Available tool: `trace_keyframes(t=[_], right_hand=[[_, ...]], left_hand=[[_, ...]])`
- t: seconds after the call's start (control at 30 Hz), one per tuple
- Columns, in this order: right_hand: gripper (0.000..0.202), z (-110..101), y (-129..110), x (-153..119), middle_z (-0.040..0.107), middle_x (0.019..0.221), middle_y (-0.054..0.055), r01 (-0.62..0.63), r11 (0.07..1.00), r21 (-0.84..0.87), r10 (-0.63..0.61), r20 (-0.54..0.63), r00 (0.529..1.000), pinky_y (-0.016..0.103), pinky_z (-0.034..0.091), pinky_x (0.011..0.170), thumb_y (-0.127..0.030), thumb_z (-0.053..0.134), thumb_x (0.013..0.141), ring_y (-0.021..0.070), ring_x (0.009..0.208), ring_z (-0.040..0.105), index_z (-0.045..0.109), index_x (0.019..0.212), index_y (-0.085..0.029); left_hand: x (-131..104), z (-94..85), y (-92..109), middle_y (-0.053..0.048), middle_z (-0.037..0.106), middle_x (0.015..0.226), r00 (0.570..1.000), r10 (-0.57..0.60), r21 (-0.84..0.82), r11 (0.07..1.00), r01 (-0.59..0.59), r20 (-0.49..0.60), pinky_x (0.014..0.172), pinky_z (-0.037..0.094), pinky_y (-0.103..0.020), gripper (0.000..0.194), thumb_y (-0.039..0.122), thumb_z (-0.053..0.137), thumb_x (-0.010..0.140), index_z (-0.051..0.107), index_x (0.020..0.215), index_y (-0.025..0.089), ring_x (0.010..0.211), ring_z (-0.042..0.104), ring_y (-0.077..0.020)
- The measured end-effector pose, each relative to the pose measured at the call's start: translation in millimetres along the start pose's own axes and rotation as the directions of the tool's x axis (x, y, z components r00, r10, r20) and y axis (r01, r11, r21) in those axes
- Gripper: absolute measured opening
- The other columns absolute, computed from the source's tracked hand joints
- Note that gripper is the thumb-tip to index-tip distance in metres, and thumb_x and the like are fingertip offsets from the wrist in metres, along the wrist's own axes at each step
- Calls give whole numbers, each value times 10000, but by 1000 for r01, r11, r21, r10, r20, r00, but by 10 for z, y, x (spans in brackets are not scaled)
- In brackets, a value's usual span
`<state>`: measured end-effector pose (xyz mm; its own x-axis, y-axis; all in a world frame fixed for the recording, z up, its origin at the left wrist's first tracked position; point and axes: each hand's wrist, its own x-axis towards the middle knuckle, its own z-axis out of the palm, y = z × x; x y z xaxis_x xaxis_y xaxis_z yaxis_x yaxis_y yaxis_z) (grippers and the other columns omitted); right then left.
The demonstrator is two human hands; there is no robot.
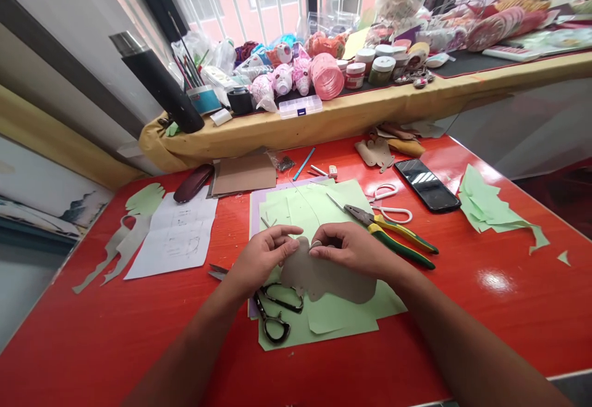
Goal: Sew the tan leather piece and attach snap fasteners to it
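Note:
A grey-brown leather piece (342, 280) with a curved outline and small holes along its lower edge is held up over green paper sheets (342, 322). My left hand (268, 253) grips its upper left edge near the thumb, with the index finger stretched out above. My right hand (346, 246) pinches the top edge, thumb against fingers. A thin thread (305, 200) runs from near the right fingertips up the paper. Black-handled scissors (275, 327) lie under my left wrist. Pliers (393, 234) with green and yellow handles lie beside my right hand, near white-handled scissors (393, 209).
A phone (428, 185) and green paper scraps (490, 203) lie right. Leather offcuts (377, 151) sit behind. On the left are a printed sheet (173, 234), a dark mouse (193, 183) and brown board (245, 172). A crowded windowsill holds jars (355, 76) and a black flask (160, 83).

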<state>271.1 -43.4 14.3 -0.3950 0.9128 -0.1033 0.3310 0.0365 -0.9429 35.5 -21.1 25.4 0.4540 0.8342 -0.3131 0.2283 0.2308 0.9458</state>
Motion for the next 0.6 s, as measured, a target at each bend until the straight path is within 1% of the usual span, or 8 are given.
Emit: trace_keyframes(t=[0.1,0.17,0.27,0.33,0.47,0.6], right_hand=[[208,-19,1,5,716,827,6,-2,1000,-28,2,4,1000,268,440,689,-396,706,938,159,770,605,728,886,-196],[203,-22,3,11,728,839,10,-9,999,-54,10,19,1000,270,444,700,-385,691,949,163,782,620,735,893,-195],[206,-18,14,21,739,853,17,-22,995,-93,25,32,999,274,444,706,-381,681,956,169,792,629,740,896,-193],[229,-15,27,26,740,850,23,-38,993,-108,42,40,998,275,439,691,-396,666,964,174,784,629,743,895,-191],[286,-16,43,28,732,817,23,-76,987,-142,86,67,994,273,413,642,-435,625,988,174,749,617,757,917,-192],[295,-31,26,27,751,830,23,-69,978,-195,86,79,993,279,415,658,-422,595,1005,179,766,632,770,933,-196]], left_hand=[[-18,11,-31,-16,659,789,999,-42,-3,999,42,-23,637,430,-271,426,576,748,836,710,977,176,685,530,-146],[-30,37,-63,-13,656,769,998,-66,-22,998,65,-18,618,431,-268,445,604,747,822,676,912,174,668,542,-147],[-44,74,-124,1,646,731,996,-83,-11,996,83,-20,583,410,-255,445,612,723,843,649,919,180,635,540,-142],[-48,83,-165,-4,652,735,998,-56,40,998,58,-43,583,403,-254,424,600,701,868,651,916,181,647,546,-147],[-48,74,-218,-19,671,780,998,4,119,993,4,-62,627,424,-264,377,559,663,910,669,915,181,711,571,-164],[-50,70,-224,-20,683,809,997,4,147,989,6,-71,664,435,-270,350,534,643,929,686,933,187,745,582,-173]])
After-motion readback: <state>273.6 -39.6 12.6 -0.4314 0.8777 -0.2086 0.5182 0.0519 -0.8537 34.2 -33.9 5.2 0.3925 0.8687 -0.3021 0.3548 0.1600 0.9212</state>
